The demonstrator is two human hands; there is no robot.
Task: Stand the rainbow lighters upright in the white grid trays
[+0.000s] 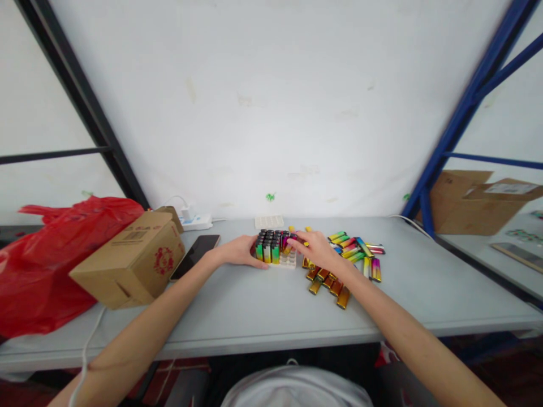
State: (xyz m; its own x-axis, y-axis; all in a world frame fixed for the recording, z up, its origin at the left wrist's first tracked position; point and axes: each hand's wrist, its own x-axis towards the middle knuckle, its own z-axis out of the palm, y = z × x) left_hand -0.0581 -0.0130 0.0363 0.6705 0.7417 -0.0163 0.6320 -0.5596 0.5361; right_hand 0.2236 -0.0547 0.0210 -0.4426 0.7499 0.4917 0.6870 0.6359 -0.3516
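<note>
Upright lighters [267, 249] with black tops and shiny green-to-yellow bodies stand packed in a white tray with holes [289, 262]. My left hand [242, 252] wraps round the tray's left end, thumb at the front and fingers behind. Over the tray's right part, my right hand [313, 246] pinches a pink-and-gold lighter [290, 242] between thumb and fingers. Bare holes show in the tray below it. To the right lies a loose heap of multicoloured lighters [351, 249]. Several gold lighters [328, 280] lie nearer the front, partly beneath my right wrist.
Another white tray [268, 222] lies near the wall. At left are a phone [195, 255], a cardboard box [131, 257], a red plastic bag [51, 265] and a power strip [195, 221]. A blue metal frame [460, 118] rises at right, with an open carton [470, 206] beyond it.
</note>
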